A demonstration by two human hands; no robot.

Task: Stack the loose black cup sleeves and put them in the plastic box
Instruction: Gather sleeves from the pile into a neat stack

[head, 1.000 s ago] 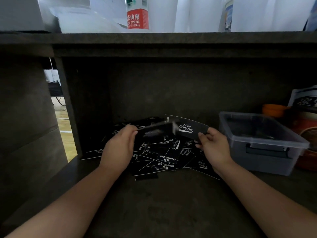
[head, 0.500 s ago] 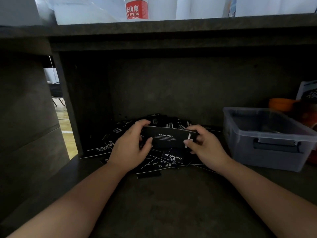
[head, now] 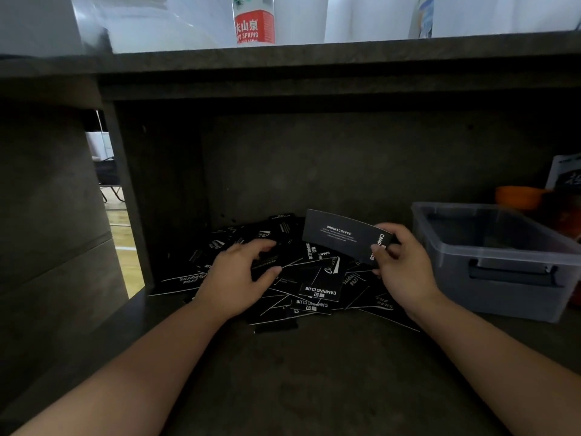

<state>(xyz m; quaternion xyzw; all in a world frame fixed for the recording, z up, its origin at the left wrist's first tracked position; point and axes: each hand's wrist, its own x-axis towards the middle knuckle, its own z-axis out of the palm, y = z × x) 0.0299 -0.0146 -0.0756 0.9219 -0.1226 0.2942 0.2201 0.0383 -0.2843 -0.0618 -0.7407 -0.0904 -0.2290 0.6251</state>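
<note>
Both forearms are bare from the lower frame edge up to the wrists, with no sleeve cuff showing. The left hand (head: 239,275) and right hand (head: 401,265) wear no gloves, rings or watch.

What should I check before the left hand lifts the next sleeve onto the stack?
1. Right hand grips the held sleeve stack by its right end: ok.
2. Left hand on the loose sleeve pile, fingers curling round one sleeve: ok, though whether it has one sleeve only: cannot tell.
3. Held stack clear of the pile, raised above it: ok.
4. Plastic box open, no lid on it: ok.
5. Path from right hand to the box free: ok, nothing stands between them.
6. Box contents: cannot tell, the inside is dim.
</note>
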